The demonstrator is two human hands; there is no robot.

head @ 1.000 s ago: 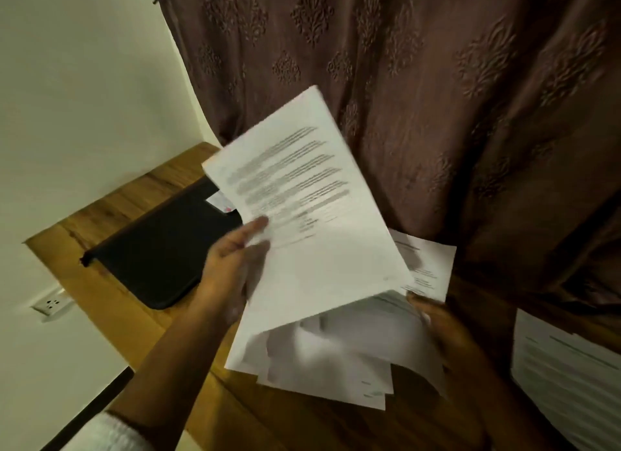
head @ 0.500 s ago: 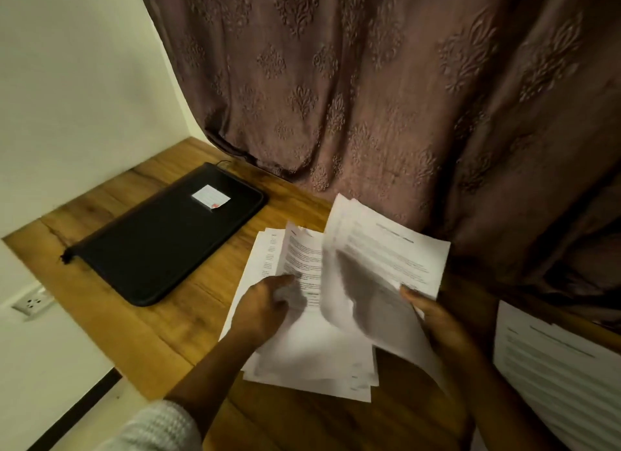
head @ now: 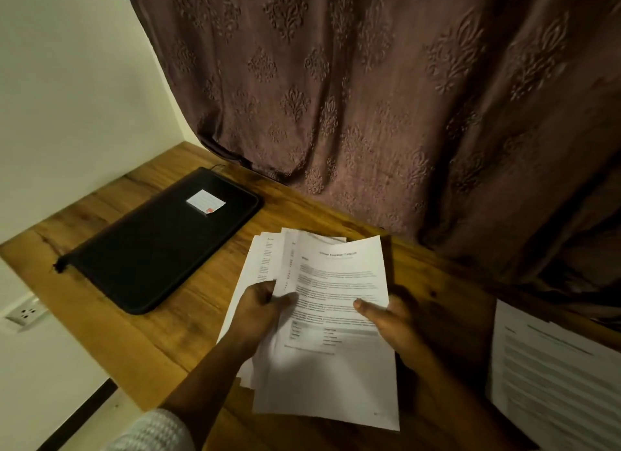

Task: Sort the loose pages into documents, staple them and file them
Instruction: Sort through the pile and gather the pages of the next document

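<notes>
Left hand (head: 258,311), right hand (head: 395,323) both grip pages (head: 336,380).

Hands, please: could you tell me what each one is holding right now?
Left hand: grips the stack of pages.
Right hand: holds the same stack, thumb on top.

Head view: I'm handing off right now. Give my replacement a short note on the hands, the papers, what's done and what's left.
Left hand grips the left edge of the loose pages. Right hand holds their right side, thumb on the top sheet.
The pages are fanned over the desk. The black folder lies closed at left, and more printed paper lies at right.
Done: nothing visibly stapled or filed. No stapler in view.
Left: sort, staple, file.
</notes>
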